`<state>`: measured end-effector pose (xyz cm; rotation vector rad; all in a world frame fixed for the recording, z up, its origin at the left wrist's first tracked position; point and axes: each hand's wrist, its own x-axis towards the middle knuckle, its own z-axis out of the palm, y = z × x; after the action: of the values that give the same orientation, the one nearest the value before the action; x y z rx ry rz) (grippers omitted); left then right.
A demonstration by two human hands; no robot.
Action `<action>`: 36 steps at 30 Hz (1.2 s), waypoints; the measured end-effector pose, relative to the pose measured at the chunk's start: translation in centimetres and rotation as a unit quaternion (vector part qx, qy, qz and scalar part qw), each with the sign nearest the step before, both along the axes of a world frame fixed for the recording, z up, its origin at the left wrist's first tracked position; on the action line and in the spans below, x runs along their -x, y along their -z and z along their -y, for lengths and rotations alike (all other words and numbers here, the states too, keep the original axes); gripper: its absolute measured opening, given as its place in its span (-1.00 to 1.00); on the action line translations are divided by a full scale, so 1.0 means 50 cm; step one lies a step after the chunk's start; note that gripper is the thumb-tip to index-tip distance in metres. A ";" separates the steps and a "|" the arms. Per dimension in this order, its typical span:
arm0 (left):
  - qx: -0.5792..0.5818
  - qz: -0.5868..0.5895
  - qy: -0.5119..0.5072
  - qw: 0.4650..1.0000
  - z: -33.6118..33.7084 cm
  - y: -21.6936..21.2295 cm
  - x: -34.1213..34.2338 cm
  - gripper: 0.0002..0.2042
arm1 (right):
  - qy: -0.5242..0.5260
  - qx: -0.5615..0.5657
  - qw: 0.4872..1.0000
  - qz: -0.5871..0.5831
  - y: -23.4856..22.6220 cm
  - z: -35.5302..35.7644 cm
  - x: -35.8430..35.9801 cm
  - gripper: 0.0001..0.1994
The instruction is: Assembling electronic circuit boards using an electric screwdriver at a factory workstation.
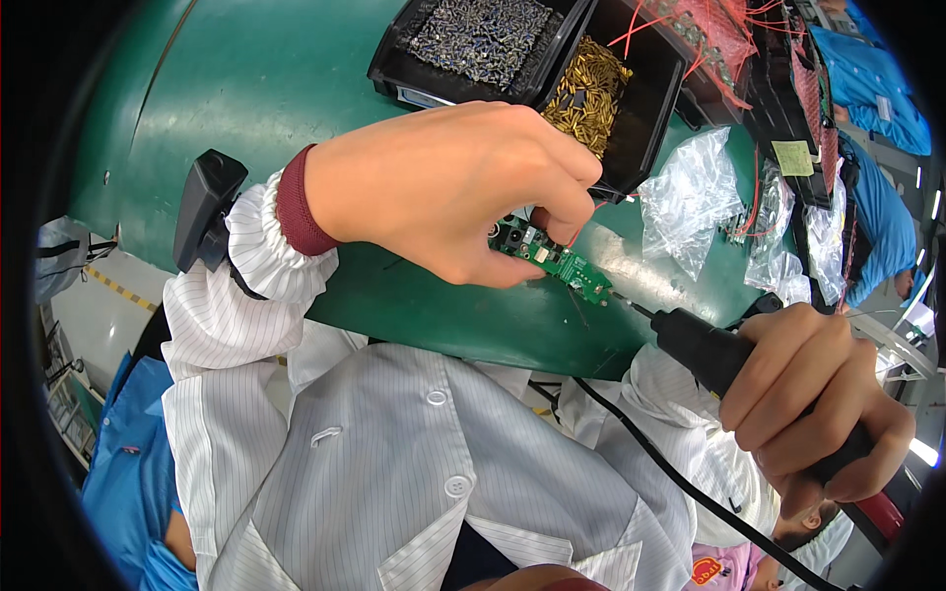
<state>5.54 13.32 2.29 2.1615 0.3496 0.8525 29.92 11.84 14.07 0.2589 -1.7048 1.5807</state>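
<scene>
Circuit board (581, 276), small, green and rectangular, sits near the frame's centre, where I have the left hand (458, 187) pinching it between thumb and fingers. Toward the lower right, my right hand (818, 394) clasps a black cylindrical handheld tool (702, 347); whether its thin metal tip (639, 307) touches the board's end, I cannot tell. Black plastic bins (641, 128) at upper centre hold silvery metal pieces (481, 39) and brass-coloured ones (591, 87).

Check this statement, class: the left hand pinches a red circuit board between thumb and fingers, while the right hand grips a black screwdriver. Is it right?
Not quite: the circuit board is green, not red, as the head view shows. The left hand does pinch it between thumb and fingers, and the right hand grips a black screwdriver.
</scene>
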 end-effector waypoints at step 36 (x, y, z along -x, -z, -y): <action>-0.017 0.015 -0.013 1.000 0.002 0.009 0.005 -0.77 | 0.003 0.002 1.000 0.014 -0.002 0.016 0.018 -0.73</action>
<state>5.30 13.24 1.85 2.1761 0.3512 0.9114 29.03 11.02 14.17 0.2302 -1.7221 1.5906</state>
